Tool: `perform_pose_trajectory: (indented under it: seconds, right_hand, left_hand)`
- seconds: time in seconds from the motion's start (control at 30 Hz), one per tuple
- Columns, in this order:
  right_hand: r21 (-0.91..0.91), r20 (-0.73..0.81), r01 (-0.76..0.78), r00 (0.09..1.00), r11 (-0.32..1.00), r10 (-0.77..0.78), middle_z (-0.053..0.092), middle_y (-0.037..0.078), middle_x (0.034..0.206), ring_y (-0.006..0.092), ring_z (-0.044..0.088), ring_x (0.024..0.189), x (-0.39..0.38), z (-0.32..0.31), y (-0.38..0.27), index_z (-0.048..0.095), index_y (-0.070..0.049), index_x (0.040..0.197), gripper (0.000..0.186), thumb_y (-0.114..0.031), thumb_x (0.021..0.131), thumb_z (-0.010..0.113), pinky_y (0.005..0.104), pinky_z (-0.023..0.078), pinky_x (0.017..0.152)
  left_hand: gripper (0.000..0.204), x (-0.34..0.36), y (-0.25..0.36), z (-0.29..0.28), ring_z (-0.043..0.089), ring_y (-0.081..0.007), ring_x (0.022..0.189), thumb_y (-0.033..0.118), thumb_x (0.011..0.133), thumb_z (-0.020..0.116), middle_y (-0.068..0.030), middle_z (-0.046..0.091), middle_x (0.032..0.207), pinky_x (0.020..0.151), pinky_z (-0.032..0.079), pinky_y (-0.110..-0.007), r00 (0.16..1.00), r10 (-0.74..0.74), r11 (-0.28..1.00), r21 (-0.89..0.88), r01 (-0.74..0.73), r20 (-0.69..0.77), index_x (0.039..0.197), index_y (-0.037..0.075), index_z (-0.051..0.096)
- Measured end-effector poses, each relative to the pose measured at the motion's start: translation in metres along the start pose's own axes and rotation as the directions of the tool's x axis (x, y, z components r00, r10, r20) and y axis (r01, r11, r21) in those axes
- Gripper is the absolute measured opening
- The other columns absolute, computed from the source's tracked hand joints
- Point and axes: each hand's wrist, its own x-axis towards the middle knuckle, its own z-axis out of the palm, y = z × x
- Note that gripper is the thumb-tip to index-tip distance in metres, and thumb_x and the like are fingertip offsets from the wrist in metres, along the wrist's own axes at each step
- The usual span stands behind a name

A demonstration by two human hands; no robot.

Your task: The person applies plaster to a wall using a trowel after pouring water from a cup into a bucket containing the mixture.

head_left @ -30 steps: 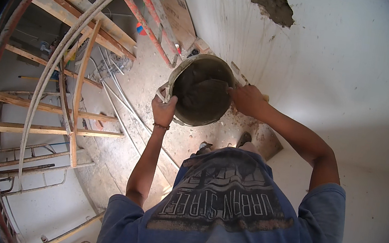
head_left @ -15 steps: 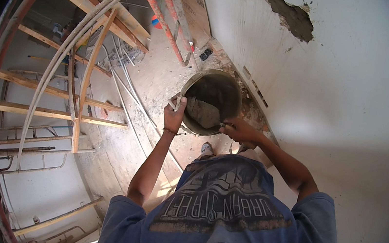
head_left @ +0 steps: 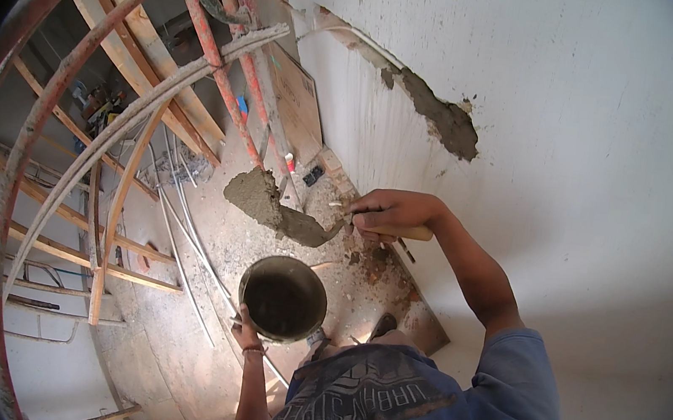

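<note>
My right hand (head_left: 387, 214) is closed round the wooden handle of a trowel (head_left: 304, 230), raised above and beyond the bucket. A lump of wet grey mortar (head_left: 255, 198) sits on the blade and covers its far end. My left hand (head_left: 247, 331) grips the near-left rim of a dark round bucket (head_left: 282, 298), its fingers partly hidden by the rim. The bucket's inside looks dark, and how much it holds I cannot tell. Ahead, the white wall (head_left: 548, 153) has a long patch of rough grey mortar (head_left: 442, 120) with a pipe along its upper-left part.
Red scaffold tubes (head_left: 200, 18) and curved metal bars (head_left: 124, 114) stand at the left and ahead. Wooden beams (head_left: 127, 157) cross there too. Long thin pipes (head_left: 197, 226) lie on the dusty floor. A brown board (head_left: 296, 94) leans by the wall, near a small black object (head_left: 313, 175).
The trowel has come up out of the bucket with mortar on it, toward the wall's patch. The bucket, still in my left hand, now sits lower and further left in view.
</note>
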Motion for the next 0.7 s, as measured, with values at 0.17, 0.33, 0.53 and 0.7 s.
perform_pose_trajectory:
  seconds: [0.17, 0.33, 0.53, 0.7]
  right_hand:
    - [0.146, -0.223, -0.079, 0.968, 0.986, 0.11, 0.047, -0.002, 0.066, 0.0071, 0.043, 0.05, 0.019, -0.112, 0.032, 0.058, -0.004, 0.1, 0.029, -0.031, 0.095, 0.048, 0.0221, 0.038, 0.045]
    - [0.491, -0.755, 0.417, 0.641, 0.765, 0.135, 0.043, -0.003, 0.057, 0.0062, 0.038, 0.039, -0.087, -0.064, 0.148, 0.052, -0.007, 0.094, 0.032, -0.036, 0.098, 0.039, 0.0209, 0.034, 0.038]
    - [0.618, -0.626, 0.132, 0.679, 0.775, 0.384, 0.047, 0.001, 0.063, 0.0096, 0.043, 0.045, -0.143, 0.095, 0.166, 0.052, -0.006, 0.092, 0.034, -0.039, 0.095, 0.047, 0.0239, 0.038, 0.04]
    - [0.209, -0.786, 0.079, 0.606, 0.975, 0.119, 0.048, 0.001, 0.068, 0.0097, 0.047, 0.057, -0.058, 0.064, 0.185, 0.052, -0.004, 0.092, 0.034, -0.036, 0.099, 0.042, 0.0241, 0.043, 0.053]
  left_hand:
    - [0.055, -0.003, -0.032, -0.023, 0.064, -0.0206, 0.074, 0.044, 0.081, 0.071, -0.0122, 0.066, 0.091, 0.06, 0.051, -0.034, 0.994, -0.095, 0.993, -0.077, 0.091, -0.053, 0.102, -0.007, 0.065]
    - [0.046, 0.004, -0.062, -0.037, 0.063, -0.0212, 0.076, 0.031, 0.081, 0.072, -0.0134, 0.067, 0.092, 0.066, 0.051, -0.034, 0.99, -0.123, 0.991, -0.063, 0.119, -0.065, 0.103, -0.009, 0.065]
    - [0.036, 0.014, 0.0, 0.013, 0.06, -0.0194, 0.072, 0.019, 0.078, 0.07, -0.0123, 0.067, 0.089, 0.067, 0.049, -0.034, 0.989, -0.135, 0.978, 0.164, 0.125, 0.052, 0.1, -0.009, 0.065]
    - [0.052, 0.038, 0.035, 0.046, 0.058, -0.0219, 0.078, 0.028, 0.073, 0.075, -0.0143, 0.062, 0.092, 0.067, 0.049, -0.036, 0.985, -0.081, 0.988, 0.142, 0.059, 0.154, 0.102, -0.012, 0.06]
